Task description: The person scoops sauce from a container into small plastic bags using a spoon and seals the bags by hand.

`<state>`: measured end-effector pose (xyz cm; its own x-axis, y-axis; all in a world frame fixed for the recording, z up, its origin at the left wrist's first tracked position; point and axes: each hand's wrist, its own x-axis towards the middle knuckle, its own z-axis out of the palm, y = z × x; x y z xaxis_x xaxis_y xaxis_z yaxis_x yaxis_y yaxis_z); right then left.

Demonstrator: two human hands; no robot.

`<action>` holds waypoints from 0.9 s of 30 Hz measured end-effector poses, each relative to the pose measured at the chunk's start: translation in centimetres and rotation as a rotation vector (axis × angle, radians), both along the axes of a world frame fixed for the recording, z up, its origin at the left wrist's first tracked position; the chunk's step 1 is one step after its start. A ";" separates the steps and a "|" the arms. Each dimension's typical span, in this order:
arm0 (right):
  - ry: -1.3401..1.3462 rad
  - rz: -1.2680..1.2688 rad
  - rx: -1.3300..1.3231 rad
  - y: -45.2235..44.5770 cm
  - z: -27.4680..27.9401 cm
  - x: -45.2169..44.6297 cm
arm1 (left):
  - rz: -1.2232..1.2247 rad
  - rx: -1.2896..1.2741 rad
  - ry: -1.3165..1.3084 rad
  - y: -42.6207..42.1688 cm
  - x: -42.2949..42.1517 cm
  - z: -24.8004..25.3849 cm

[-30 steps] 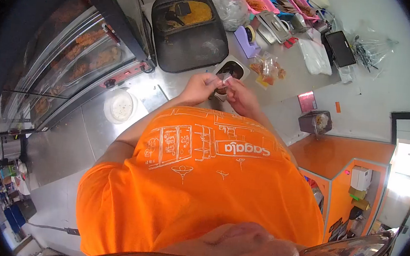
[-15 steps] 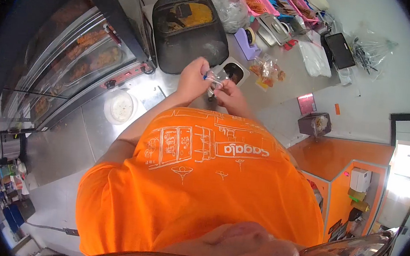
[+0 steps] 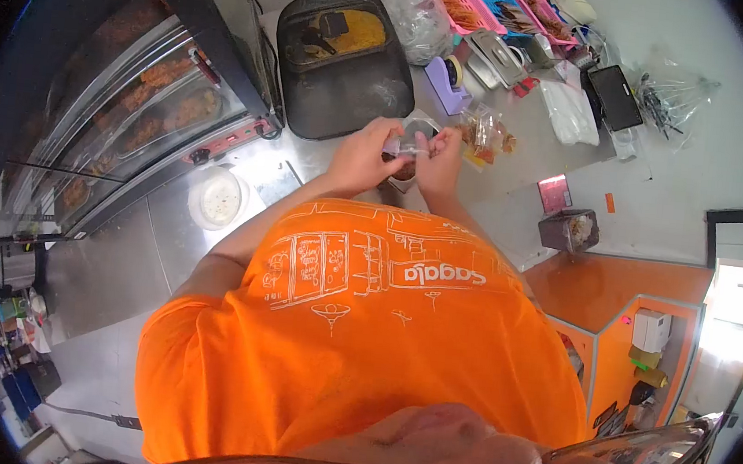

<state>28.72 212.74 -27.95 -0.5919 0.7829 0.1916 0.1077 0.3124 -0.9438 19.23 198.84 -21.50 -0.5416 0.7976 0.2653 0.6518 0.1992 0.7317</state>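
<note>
A small clear plastic bag (image 3: 414,136) is stretched between my two hands, over a metal container (image 3: 404,180) with dark contents. My left hand (image 3: 368,154) pinches the bag's left side, fingers closed. On its right side, my right hand (image 3: 441,157) has its fingers closed on the bag as well. Just right of my right hand lie clear packets of orange-brown food (image 3: 484,136). The black pan (image 3: 342,66) with yellow contents stands beyond my left hand.
A purple tape dispenser (image 3: 447,87), metal lids (image 3: 494,62), pink baskets (image 3: 462,3) and white plastic bags (image 3: 569,110) sit at the back. A glass food display (image 3: 149,98) and a round white container (image 3: 219,198) are on the left. A brown bin (image 3: 569,230) is at right.
The clear bag has been spread wider between my hands. My right hand has moved right and up, and my left hand has shifted slightly right.
</note>
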 end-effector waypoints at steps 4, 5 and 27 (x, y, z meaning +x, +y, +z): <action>-0.210 0.272 0.050 2.0 1.2 1.0 | -0.337 -0.018 0.091 -1.0 -1.8 1.0; -0.261 0.316 0.019 1.7 1.6 0.8 | -0.412 -0.029 0.125 -0.9 -2.2 0.6; -0.261 0.309 0.210 4.7 -3.6 2.7 | -0.448 -0.550 -0.512 -3.4 -5.5 -7.3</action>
<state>31.46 217.42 -31.58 -0.8414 0.5217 0.1410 0.2048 0.5494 -0.8101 13.75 195.39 -28.77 -0.0938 0.9073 -0.4099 0.3708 0.4139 0.8314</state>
